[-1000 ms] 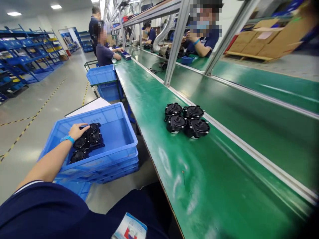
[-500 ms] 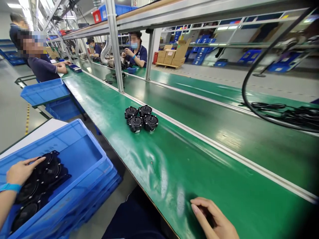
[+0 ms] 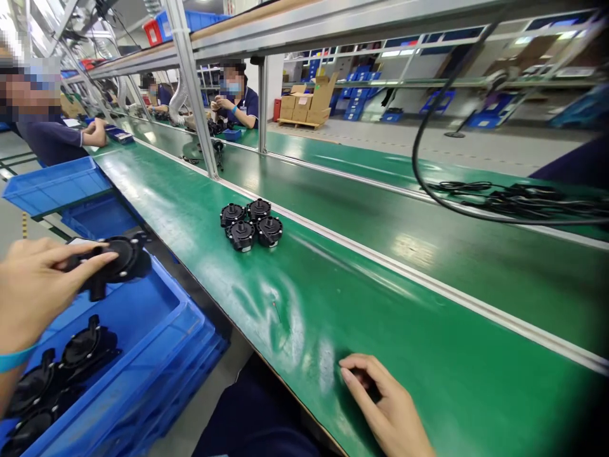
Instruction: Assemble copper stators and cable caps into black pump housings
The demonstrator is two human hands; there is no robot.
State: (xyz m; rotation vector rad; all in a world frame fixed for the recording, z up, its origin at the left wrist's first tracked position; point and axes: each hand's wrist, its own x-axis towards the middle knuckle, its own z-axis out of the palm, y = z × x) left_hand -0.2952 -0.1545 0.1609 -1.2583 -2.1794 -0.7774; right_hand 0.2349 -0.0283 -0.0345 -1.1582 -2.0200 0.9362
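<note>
My left hand [image 3: 35,289] is closed on a black round plastic part [image 3: 117,261], held above the blue crate [image 3: 157,355] at my left. Several more of the same black parts [image 3: 61,368] lie in that crate. My right hand [image 3: 387,406] rests on the near edge of the green conveyor belt [image 3: 333,304], fingers curled, with something dark under them that I cannot make out. A cluster of black parts [image 3: 250,225] sits on the belt ahead of me.
Other blue crates [image 3: 52,184] stand further left. A metal frame post [image 3: 195,101] rises from the belt. Black cables [image 3: 499,197] lie on the far lane at right. Other people work along the line at the back and left.
My left hand has lifted one black part out of the crate. The view swung right and the right hand came into sight on the belt edge.
</note>
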